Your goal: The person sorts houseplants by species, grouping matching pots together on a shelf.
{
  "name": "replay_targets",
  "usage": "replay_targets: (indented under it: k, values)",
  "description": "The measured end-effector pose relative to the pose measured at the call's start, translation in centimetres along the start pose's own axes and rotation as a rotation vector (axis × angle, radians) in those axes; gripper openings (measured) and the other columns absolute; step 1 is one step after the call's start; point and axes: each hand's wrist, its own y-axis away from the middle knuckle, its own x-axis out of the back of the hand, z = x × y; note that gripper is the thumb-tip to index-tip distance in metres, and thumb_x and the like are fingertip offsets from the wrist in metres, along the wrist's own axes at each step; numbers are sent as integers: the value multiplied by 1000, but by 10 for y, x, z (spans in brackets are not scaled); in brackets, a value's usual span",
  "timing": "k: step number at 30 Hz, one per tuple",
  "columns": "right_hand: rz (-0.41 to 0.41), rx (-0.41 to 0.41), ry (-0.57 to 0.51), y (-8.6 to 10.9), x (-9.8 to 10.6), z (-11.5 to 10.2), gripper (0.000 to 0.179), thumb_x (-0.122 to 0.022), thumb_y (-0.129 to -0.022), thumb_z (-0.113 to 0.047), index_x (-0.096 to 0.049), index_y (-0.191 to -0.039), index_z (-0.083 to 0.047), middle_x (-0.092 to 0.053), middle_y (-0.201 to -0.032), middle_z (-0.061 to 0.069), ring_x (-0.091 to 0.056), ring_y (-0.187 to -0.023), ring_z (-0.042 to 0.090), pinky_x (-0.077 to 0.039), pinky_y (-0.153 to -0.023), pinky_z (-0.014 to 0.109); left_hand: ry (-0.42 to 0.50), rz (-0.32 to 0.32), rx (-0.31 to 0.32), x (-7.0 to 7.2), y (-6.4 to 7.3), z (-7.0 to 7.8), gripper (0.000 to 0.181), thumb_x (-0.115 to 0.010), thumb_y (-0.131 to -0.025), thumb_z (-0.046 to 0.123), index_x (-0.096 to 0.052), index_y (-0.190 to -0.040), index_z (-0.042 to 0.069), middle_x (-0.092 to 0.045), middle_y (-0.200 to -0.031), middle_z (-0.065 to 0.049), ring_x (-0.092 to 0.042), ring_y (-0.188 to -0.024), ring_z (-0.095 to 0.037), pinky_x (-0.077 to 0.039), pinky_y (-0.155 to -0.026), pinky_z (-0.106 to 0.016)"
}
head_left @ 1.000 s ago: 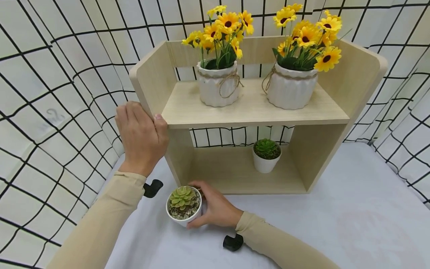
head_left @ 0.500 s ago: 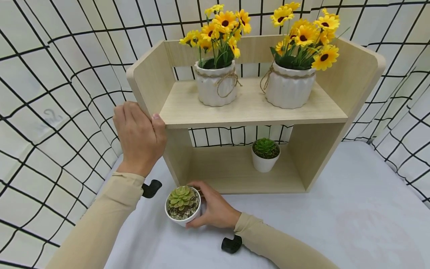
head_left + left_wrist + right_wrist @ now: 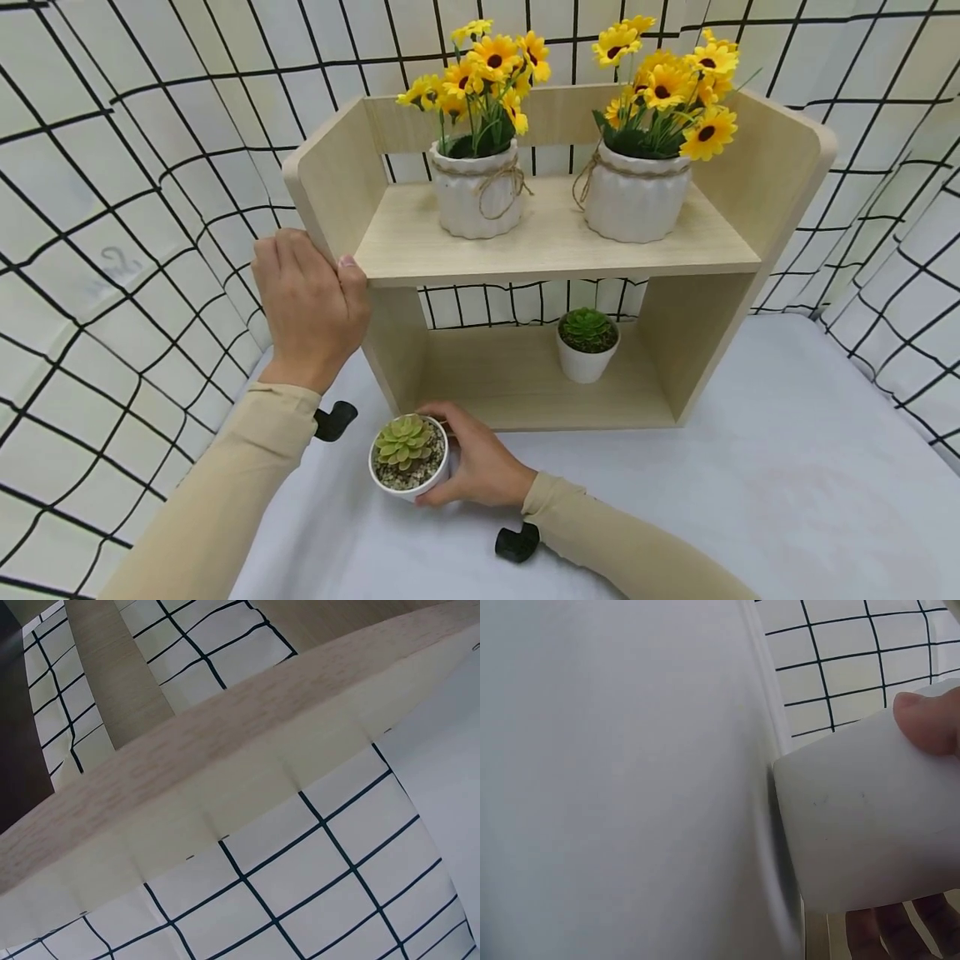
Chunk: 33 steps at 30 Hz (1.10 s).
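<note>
My left hand [image 3: 311, 312] grips the front edge of the left side panel of a light wooden two-tier shelf [image 3: 555, 271], thumb on the near side. In the left wrist view the panel's edge [image 3: 210, 742] crosses the frame, and the hand itself is out of sight. My right hand [image 3: 487, 462] holds a small succulent in a white pot [image 3: 405, 446] by its right side, just in front of the shelf's lower left corner. The right wrist view has the pot's smooth wall [image 3: 870, 817] with the thumb on one side and fingers on the other; its base is at the white cloth.
Two white ribbed pots of yellow flowers, a left one [image 3: 476, 196] and a right one [image 3: 637, 200], stand on the upper tier. A greener potted succulent [image 3: 587, 346] sits on the lower tier, right of centre. Black wire mesh [image 3: 165, 242] surrounds the white-covered table [image 3: 787, 475].
The shelf and the flower pots appear slightly farther left in the head view, and the mesh behind shifts too. Both hands keep their holds, and the succulent pot stays almost in place.
</note>
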Motion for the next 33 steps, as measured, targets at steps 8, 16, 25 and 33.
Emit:
replay_targets:
  k: [8, 16, 25, 33]
  values:
    - [58, -44, 25, 6, 15, 0, 102, -96, -64, -15, -41, -150, -21, -56, -147, -1, -58, -132, 15, -46, -115, 34, 1, -10, 11, 1, 0, 0, 44, -32, -97, 30, -45, -107, -11, -45, -100, -32, -35, -96, -46, -30, -86, -56]
    - [153, -45, -22, 5, 37, 2, 101, -95, -65, -14, -39, -149, -16, -52, -150, 5, -58, -135, 23, -47, -115, 40, 13, -1, 20, 0, 1, 0, 43, -33, -96, 29, -45, -105, -11, -45, -98, -32, -35, -96, -46, -30, -85, -56]
    - [293, -5, -14, -1, 60, 16, 103, -95, -64, -13, -39, -150, -11, -53, -149, 10, -55, -135, 27, -49, -112, 43, 13, 9, 18, 0, 2, -1, 42, -34, -95, 28, -45, -105, -12, -45, -97, -32, -35, -95, -47, -30, -85, -56]
    - [413, -59, 19, -9, 75, 25, 102, -95, -65, -15, -41, -151, -13, -53, -145, 14, -58, -132, 34, -51, -107, 49, 8, 9, 11, -1, 1, -1, 41, -33, -96, 27, -45, -104, -11, -45, -97, -32, -35, -96, -46, -30, -85, -55]
